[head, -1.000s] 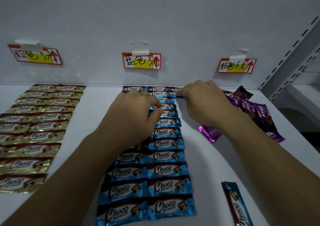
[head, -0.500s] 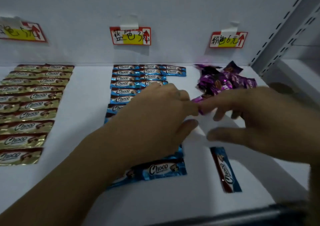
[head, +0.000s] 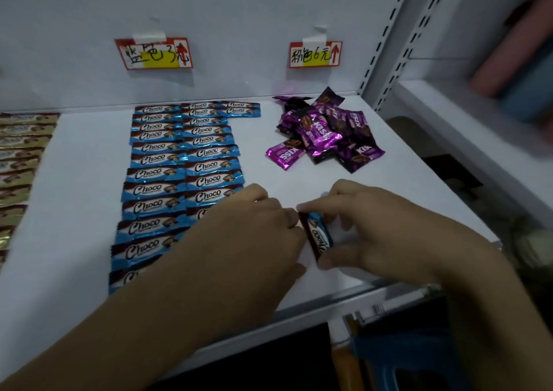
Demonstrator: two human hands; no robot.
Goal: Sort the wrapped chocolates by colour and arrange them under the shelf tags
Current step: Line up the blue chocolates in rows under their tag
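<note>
On the white shelf (head: 89,181) a single blue chocolate (head: 318,236) lies lengthwise, near to far, close to the near edge and to the right of the sorted blue rows, with both hands at it. The right hand (head: 380,235) pinches it end to end, forefinger curled over the far end and thumb against the near end, the other fingers bent behind. The left hand (head: 248,235) reaches in from the left, palm down, its fingertips touching the left side of the wrapper at its far corner; whether it grips or only touches cannot be told. This hand and its forearm cover the near part of the blue Choco rows (head: 179,163), which run in two neat columns from the near edge to the back wall, with a few more making a short third column at the far end, all beneath the blue tag (head: 154,54) taped to the wall. To the right, under the pink tag (head: 315,55), the purple chocolates (head: 323,133) lie in a loose heap, overlapping at all angles, well apart from the hands. At the far left edge of the view the gold chocolates (head: 21,151) lie stacked in rows, partly cut off. A slotted upright (head: 386,46) stands at the right end of the shelf
</note>
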